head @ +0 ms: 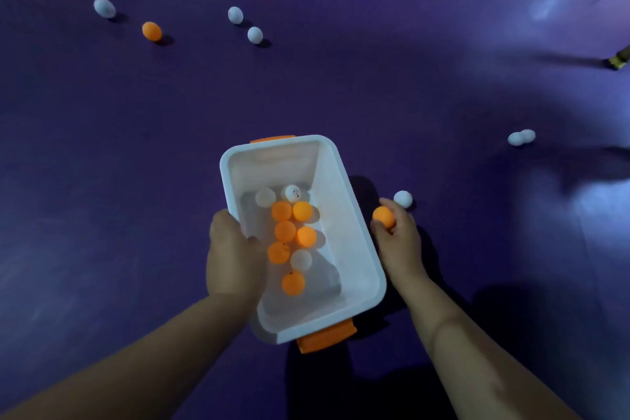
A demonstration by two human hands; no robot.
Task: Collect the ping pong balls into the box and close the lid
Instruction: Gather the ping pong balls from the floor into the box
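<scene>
While left hand [235, 256] grips box [344, 215] w/ 6 orange, 3 white balls, right hand [397, 239] pinches orange ball [383, 216].

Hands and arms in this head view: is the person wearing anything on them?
Nothing shows. The left hand and the right hand are bare: no gloves, rings, watch or bands, and no sleeves on either forearm as far as the frame reaches.
</scene>
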